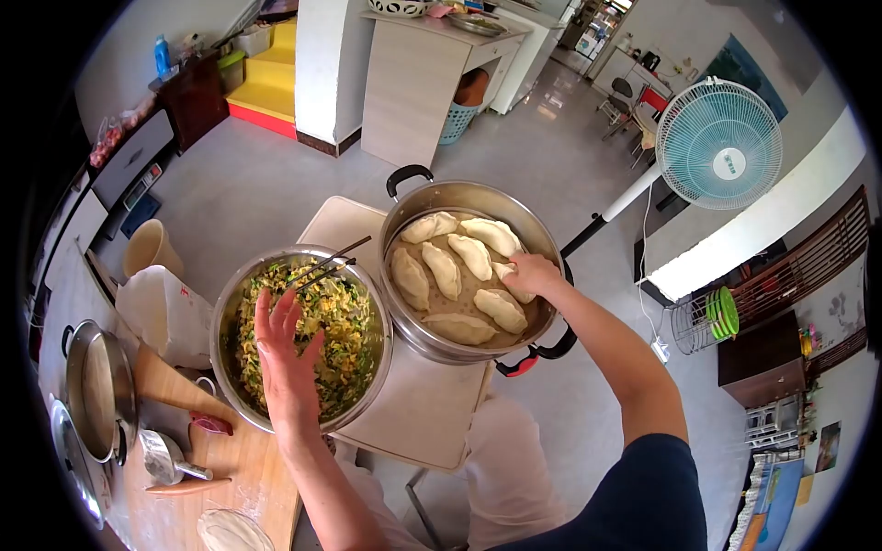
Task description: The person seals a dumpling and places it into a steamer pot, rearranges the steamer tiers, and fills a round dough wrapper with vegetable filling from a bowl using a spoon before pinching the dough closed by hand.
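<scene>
Over the steel bowl [219, 342] of chopped green and yellow filling [344, 317], my left hand [287, 354] hovers with its fingers apart and nothing in it. Two dark chopsticks [331, 264] rest in that bowl. My right hand [535, 275] is inside the steamer pot [545, 225], its fingers closed on a dumpling [508, 275] at the right side. Several other pale, crimped dumplings [471, 255] lie on the perforated steamer tray around it. Bowl and pot stand side by side on a light folding table [432, 404].
At lower left, a floured wooden board [248, 468] holds a metal scoop [165, 457], a rolling pin [188, 487] and flat dough [234, 531]. Beside it are another pot [96, 390] and a white container [163, 317]. A standing fan [719, 142] is at upper right.
</scene>
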Motion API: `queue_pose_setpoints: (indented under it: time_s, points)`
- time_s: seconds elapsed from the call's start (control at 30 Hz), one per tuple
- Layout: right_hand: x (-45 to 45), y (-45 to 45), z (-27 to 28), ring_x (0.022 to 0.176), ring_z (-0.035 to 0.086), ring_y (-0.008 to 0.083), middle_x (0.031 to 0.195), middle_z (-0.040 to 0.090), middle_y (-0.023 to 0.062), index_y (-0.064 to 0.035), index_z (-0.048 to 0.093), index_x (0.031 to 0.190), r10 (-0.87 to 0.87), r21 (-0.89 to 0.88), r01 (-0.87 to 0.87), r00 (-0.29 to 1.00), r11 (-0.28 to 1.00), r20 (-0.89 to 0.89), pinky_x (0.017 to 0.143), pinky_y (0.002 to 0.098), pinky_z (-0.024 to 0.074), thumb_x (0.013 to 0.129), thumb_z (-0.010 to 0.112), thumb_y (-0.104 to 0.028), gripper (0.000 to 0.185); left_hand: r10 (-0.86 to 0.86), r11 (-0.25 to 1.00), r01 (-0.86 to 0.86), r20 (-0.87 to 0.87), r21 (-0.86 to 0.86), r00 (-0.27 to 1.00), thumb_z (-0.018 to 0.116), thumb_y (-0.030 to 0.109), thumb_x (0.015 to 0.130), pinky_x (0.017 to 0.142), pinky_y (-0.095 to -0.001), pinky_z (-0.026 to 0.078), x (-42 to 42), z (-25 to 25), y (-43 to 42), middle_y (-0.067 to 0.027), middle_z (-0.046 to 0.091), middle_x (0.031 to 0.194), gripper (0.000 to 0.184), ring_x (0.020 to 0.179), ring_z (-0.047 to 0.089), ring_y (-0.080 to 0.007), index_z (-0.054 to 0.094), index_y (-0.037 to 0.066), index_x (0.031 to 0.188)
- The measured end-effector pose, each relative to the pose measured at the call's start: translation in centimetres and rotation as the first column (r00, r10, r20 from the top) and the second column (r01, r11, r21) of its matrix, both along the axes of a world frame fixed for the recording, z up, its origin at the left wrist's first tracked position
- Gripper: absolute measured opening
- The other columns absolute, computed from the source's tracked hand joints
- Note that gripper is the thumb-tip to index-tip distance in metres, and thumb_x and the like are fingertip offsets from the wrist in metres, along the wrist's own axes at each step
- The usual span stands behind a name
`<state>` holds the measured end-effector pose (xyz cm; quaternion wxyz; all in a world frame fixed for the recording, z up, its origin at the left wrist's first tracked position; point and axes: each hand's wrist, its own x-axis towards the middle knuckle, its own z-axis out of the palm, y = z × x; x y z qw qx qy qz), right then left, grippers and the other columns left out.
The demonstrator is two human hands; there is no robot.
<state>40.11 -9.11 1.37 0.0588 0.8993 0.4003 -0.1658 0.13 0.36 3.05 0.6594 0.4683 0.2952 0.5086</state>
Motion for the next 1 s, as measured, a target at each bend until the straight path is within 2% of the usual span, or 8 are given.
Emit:
queue_pose_setpoints:
  time_s: [0.1, 0.2, 0.3, 0.4, 0.6, 0.7, 0.8, 1.0]
  points:
    - [0.4, -0.7, -2.3, 0.111, 0.063, 0.0353, 0.120, 0.064, 0.0189, -0.0126, 0.064, 0.119, 0.131, 0.129, -0.145, 0.985, 0.981, 0.111, 0.090, 0.0458, 0.0531, 0.082, 0.069, -0.029, 0.041, 0.006, 1.000, -0.005, -0.009, 0.008, 1.000, 0.033, 0.074, 0.092, 0.111, -0.0568, 0.031, -0.1, 0.0, 0.1, -0.0145, 0.034, 0.151, 0.086, 0.142, 0.029, -0.0329, 0.022, 0.016, 0.154]
    - [1.3, -0.7, -3.3, 0.107, 0.064, 0.0357, 0.118, 0.065, 0.0176, -0.0107, 0.065, 0.117, 0.116, 0.154, -0.136, 0.984, 0.979, 0.133, 0.090, 0.0460, 0.0530, 0.081, 0.070, -0.029, 0.041, 0.007, 1.000, -0.007, -0.007, 0.006, 1.000, 0.033, 0.073, 0.092, 0.111, -0.0566, 0.032, -0.2, -0.1, 0.1, -0.0152, 0.034, 0.151, 0.085, 0.141, 0.029, -0.0333, 0.022, 0.016, 0.154]
    - [1.4, -0.3, -2.5, 0.105, 0.065, 0.0359, 0.113, 0.067, 0.0172, -0.0075, 0.068, 0.111, 0.039, 0.004, -0.039, 0.996, 0.999, 0.075, 0.090, 0.0469, 0.0526, 0.082, 0.070, -0.030, 0.036, 0.013, 1.000, -0.013, 0.000, 0.000, 1.000, 0.033, 0.073, 0.093, 0.111, -0.0564, 0.033, -0.2, -0.1, 0.1, -0.0153, 0.034, 0.151, 0.084, 0.141, 0.029, -0.0333, 0.023, 0.016, 0.154]
    - [1.4, -0.7, -2.2, 0.103, 0.065, 0.0366, 0.107, 0.069, 0.0182, -0.0051, 0.070, 0.105, 0.094, 0.077, -0.099, 0.994, 0.992, 0.063, 0.088, 0.0473, 0.0528, 0.084, 0.068, -0.029, 0.031, 0.013, 1.000, -0.013, -0.004, -0.002, 1.000, 0.033, 0.072, 0.094, 0.110, -0.0564, 0.033, -0.1, -0.2, 0.2, -0.0150, 0.035, 0.151, 0.082, 0.141, 0.029, -0.0330, 0.023, 0.016, 0.154]
    - [3.2, 0.4, 1.0, 0.097, 0.066, 0.0382, 0.102, 0.069, 0.0199, -0.0038, 0.071, 0.099, -0.046, 0.222, 0.020, 0.992, 0.975, 0.114, 0.084, 0.0460, 0.0535, 0.086, 0.066, -0.029, 0.029, 0.016, 1.000, -0.016, 0.007, -0.022, 1.000, 0.032, 0.069, 0.096, 0.111, -0.0566, 0.032, -0.6, -0.5, 0.4, -0.0140, 0.035, 0.151, 0.078, 0.141, 0.029, -0.0326, 0.023, 0.017, 0.154]
    - [4.2, -0.2, 1.2, 0.094, 0.066, 0.0385, 0.100, 0.069, 0.0199, -0.0044, 0.071, 0.098, 0.089, 0.242, -0.111, 0.991, 0.964, 0.099, 0.083, 0.0456, 0.0536, 0.083, 0.070, -0.033, 0.032, 0.026, 0.999, -0.025, 0.028, -0.033, 0.999, 0.033, 0.067, 0.097, 0.111, -0.0565, 0.031, -1.1, -1.4, 1.0, -0.0136, 0.035, 0.151, 0.076, 0.142, 0.029, -0.0323, 0.024, 0.018, 0.154]
    - [2.9, -0.8, 0.4, 0.093, 0.067, 0.0377, 0.097, 0.069, 0.0210, -0.0028, 0.071, 0.098, 0.249, 0.132, -0.258, 0.965, 0.957, 0.081, 0.083, 0.0453, 0.0539, 0.078, 0.074, -0.036, 0.039, 0.026, 0.999, -0.025, 0.020, -0.031, 0.999, 0.033, 0.067, 0.097, 0.111, -0.0562, 0.031, -1.0, -1.3, 1.1, -0.0132, 0.036, 0.150, 0.075, 0.142, 0.029, -0.0319, 0.024, 0.018, 0.154]
    - [0.6, -0.9, -0.4, 0.098, 0.067, 0.0374, 0.100, 0.069, 0.0233, 0.0023, 0.069, 0.098, 0.191, 0.031, -0.194, 0.978, 0.980, 0.088, 0.085, 0.0432, 0.0559, 0.067, 0.083, -0.021, 0.041, 0.016, 0.999, -0.015, 0.015, -0.041, 1.000, 0.033, 0.066, 0.097, 0.112, -0.0557, 0.031, -1.0, -1.6, 1.0, -0.0123, 0.038, 0.150, 0.074, 0.142, 0.030, -0.0308, 0.025, 0.018, 0.154]
